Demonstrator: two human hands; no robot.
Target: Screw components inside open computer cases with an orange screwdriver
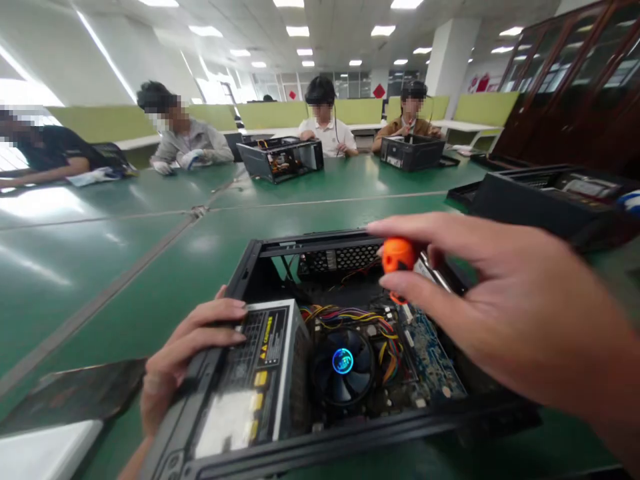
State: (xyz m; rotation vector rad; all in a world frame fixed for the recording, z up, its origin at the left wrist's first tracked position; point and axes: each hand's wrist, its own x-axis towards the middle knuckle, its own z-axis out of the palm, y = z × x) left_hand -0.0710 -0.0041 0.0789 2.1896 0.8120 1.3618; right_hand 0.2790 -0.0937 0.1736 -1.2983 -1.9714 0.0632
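Note:
An open black computer case (385, 427) lies on its side in front of me. My left hand (193, 340) grips its left edge, with the fingertips on the labelled power supply (270, 333). Between thumb and fingers, my right hand (480, 287) holds an orange-handled screwdriver (399, 253) upright over the case; its tip is hidden. Below it show a blue circuit board (435, 357) and bundled coloured wires (345, 317). A round cooling fan (343, 367) with a glossy blue centre sits beside the power supply.
The green table (165, 257) stretches away. A dark flat panel (75, 393) and a white object (50, 450) lie at lower left. Another black case (545, 200) stands at right. Several people sit across the table, with open cases (283, 160) before some.

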